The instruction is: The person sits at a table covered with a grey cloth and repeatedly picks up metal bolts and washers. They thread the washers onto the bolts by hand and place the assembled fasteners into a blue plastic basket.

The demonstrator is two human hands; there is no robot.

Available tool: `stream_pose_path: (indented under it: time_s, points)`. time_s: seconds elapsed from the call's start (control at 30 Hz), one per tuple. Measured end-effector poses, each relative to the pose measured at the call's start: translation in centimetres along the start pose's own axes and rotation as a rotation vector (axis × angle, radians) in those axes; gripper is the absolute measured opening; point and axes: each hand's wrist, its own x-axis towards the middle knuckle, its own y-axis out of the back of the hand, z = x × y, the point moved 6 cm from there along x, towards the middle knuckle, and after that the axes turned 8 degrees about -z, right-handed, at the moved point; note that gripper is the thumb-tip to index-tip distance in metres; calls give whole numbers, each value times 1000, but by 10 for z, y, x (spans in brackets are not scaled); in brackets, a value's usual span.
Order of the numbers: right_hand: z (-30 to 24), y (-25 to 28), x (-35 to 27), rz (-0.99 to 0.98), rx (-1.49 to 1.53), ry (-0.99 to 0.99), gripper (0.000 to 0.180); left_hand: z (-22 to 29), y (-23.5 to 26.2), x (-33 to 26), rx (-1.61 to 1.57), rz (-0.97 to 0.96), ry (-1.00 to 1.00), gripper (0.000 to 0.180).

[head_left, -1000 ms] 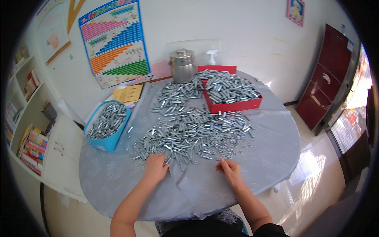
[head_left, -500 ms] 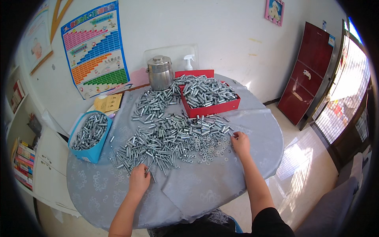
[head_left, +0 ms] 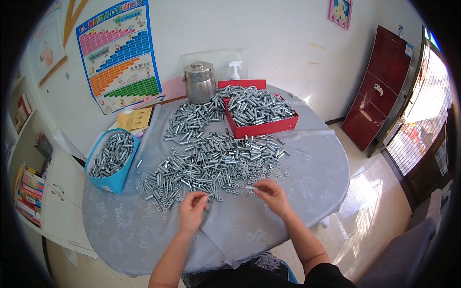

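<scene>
Left hand (head_left: 193, 210) pinches a small metal piece (head_left: 205, 196); right hand (head_left: 270, 192) pinches another at the near edge of the shiny bolt heap (head_left: 216, 161).

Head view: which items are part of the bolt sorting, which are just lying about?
In use: left hand, grip on a small metal piece; right hand, pinching another; loose pile of silver metal bolts; red rectangular tray; blue box.
Lying about: steel lidded pot; white spray bottle; yellow booklet.

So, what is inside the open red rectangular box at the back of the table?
The red box is heaped with silver metal bolts. They cover its floor, so anything beneath cannot be seen.
</scene>
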Motion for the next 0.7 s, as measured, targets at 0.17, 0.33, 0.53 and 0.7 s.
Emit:
stream_pose_path:
  time_s: [0.17, 0.33, 0.53, 0.7]
  points:
    - [0, -23, -9, -60, -10, -18, 18, -17, -41, 6, -131, -82, 22, 9]
    - [-2, -26, -12, -66, -23, -28, 18, -27, -45, 1, -172, -78, 62, 10]
    - [2, -31, -11, -80, 41, -20, 18, -32, -41, -2, -205, -52, 81, 12]
    - [-1, -38, -12, -146, -38, 3, 18, -32, -53, -8, -81, -145, 126, 20]
